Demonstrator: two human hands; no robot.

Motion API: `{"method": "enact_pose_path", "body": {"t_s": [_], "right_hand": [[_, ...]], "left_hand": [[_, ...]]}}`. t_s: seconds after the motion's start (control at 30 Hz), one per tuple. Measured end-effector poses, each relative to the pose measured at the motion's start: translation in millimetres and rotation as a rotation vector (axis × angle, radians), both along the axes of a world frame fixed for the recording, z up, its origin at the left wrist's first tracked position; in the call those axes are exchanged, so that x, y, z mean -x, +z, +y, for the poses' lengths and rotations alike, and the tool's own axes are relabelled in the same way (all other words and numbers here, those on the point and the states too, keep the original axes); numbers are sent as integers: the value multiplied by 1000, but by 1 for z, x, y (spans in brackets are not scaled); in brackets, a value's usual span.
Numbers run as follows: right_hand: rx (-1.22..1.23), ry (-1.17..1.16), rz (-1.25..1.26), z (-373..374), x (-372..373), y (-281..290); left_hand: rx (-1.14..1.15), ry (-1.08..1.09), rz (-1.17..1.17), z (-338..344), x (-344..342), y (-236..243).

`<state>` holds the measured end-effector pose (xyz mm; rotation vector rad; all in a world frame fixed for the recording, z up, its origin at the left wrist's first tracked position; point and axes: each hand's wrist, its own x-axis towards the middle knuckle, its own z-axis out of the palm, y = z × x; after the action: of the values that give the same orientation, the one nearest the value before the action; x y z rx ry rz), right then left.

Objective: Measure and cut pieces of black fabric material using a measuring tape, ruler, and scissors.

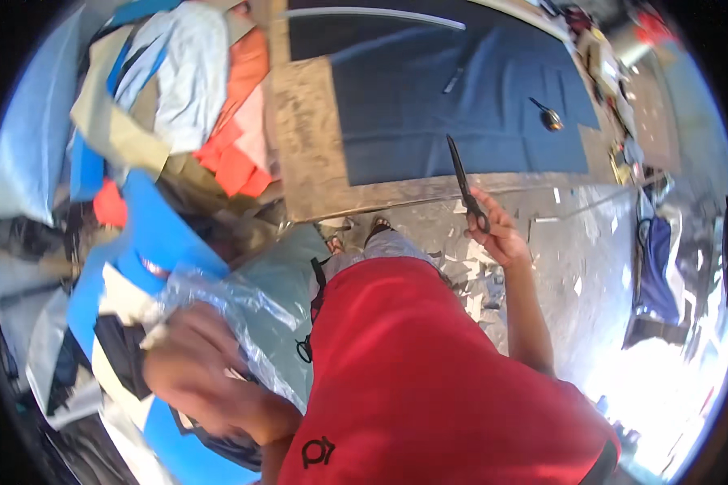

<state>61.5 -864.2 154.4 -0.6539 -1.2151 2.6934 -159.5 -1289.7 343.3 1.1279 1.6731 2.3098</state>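
A grey floor (570, 267) spreads beyond the table's near edge on the right. A mixed heap of fabric (121, 121) lies past the table's left edge, with blue sheets (166, 230), pale cloth (192, 73) and orange cloth (249, 97) jumbled together. The wooden table (306, 121) shows bare boards along its left edge and near left corner. Dark blue cloth (404, 141) lies over most of it, slightly rippled, close to the near edge. A crumpled clear plastic sheet (255, 303) lies off the near left corner.

Along the table's far edge runs a long pale strip (380, 14), starting by the far left corner. The dark scissors (463, 179) cross above the middle of the near edge, tip toward the cloth, blades seemingly together. The right hand (496, 230) has them by the handles just off that edge, its grip curled with thumb and fingers about the loops. The left hand (190, 364) is blurred near the plastic sheet; how far open its grip is, or whether it has anything, I cannot tell.

Toward the table's right edge sits a small rounded object (551, 120) with a dark, narrow end. A smaller dark piece (453, 80) lies mid-cloth.
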Motion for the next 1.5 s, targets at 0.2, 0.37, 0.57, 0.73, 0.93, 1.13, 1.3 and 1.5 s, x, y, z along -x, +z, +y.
{"method": "enact_pose_path", "body": {"t_s": [0.2,0.37,0.57,0.73,0.93,1.13,1.3,1.5], "right_hand": [[38,-248,100,6,-83,-22],[123,-495,98,23,-150,-45],[-16,-626,-85,144,-202,-68],[-469,-693,-477,358,-224,-88],[-1341,-621,-1135,650,-261,-143],[-1626,-474,-1471,793,-247,-154],[-1878,-623,-1131,776,-164,-167],[-1946,-207,-614,696,-139,-156]], "left_hand": [[-399,-1110,-87,157,-32,41],[-476,-1548,-25,258,-46,42],[-393,-1619,-133,377,-75,29],[115,-761,-463,497,-108,-37],[1123,143,376,606,-78,-276],[1375,559,375,580,-69,-356],[1558,928,24,558,-43,-379],[1661,963,49,562,-42,-384]]}}
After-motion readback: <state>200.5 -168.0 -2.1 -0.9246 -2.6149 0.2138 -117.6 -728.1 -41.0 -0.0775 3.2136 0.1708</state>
